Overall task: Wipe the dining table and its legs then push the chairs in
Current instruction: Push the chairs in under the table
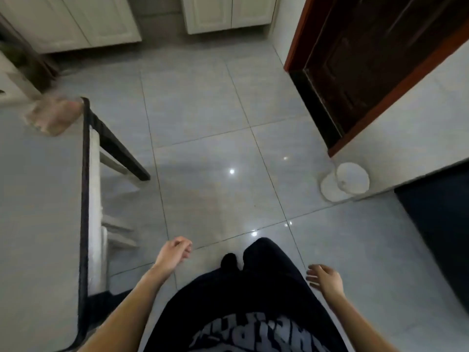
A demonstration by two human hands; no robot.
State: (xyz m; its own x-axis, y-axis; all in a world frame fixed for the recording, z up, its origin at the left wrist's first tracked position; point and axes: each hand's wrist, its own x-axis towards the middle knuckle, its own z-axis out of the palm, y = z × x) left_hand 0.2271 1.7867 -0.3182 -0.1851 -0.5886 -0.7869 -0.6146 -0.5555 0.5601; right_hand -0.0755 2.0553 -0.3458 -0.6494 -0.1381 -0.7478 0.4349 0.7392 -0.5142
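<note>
Through the head camera, both hands are hanging empty. The left hand (175,251) is dangling with loosely curled fingers, and the right hand (323,276) is spreading relaxed fingers beside the hip. The cloth (54,115) is lying on the table (38,199), well ahead and left of the left hand. The table's dark leg (119,146) is slanting down between them. A white frame (95,189), perhaps a chair, is sitting under the table edge. Wiping is probably paused or over; I cannot tell which.
</note>
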